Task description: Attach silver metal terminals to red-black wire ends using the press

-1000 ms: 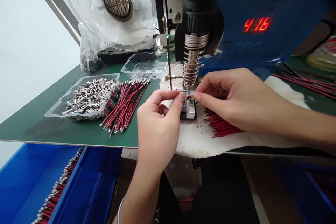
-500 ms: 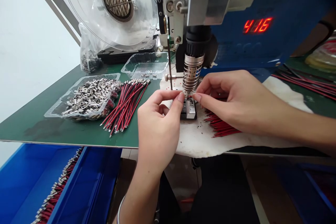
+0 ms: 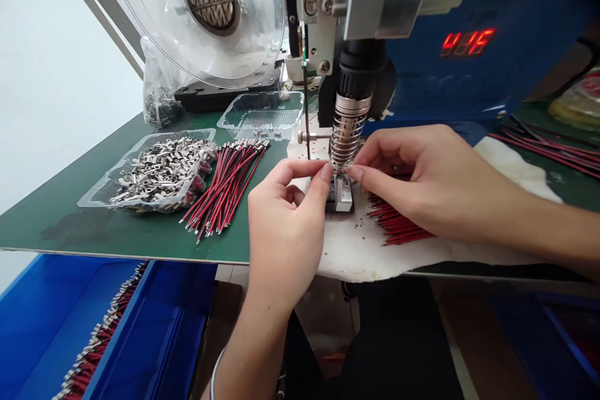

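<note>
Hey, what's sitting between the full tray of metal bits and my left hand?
A bundle of red and black wires, then bare green table, between the tray and your left hand; the head view shows it.

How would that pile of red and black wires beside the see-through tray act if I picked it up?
The wires probably bend a bit yet spring back, since they're thin but lie nearly straight. They might slide apart, because they cross loosely with no tie showing. Silvery pieces could make one end heavier.
</note>
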The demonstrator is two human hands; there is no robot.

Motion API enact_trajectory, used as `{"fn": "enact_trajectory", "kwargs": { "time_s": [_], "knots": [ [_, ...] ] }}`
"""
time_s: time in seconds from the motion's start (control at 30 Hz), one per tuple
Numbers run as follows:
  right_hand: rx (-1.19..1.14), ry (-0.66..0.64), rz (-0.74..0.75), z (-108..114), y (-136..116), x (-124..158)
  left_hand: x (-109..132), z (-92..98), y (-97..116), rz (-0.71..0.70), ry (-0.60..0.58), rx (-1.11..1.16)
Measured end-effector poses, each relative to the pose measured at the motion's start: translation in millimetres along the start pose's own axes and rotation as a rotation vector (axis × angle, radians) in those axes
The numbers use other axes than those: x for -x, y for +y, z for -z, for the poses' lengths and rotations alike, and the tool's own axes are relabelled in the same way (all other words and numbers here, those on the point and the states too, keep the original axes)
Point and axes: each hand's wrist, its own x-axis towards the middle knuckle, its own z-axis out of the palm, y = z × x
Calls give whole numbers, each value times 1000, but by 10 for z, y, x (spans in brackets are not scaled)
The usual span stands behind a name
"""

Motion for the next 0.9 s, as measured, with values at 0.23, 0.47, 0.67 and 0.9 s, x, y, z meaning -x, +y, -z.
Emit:
{"fn": "enact_trajectory", "kwargs": {
  "time_s": [0.23,0.47,0.67,0.9],
  "knots": [
    [15,9,67,7,16,-9,-5,5,-6,-18,3,2],
    [42,27,91,-1,17,-21,-13,5,-23,-14,0,15],
    [37,32,83,-7,11,-23,-13,-3,-16,2,-4,13],
    [36,41,98,-8,-17,-18,-9,-6,15,23,-11,-8]
  ]
}}
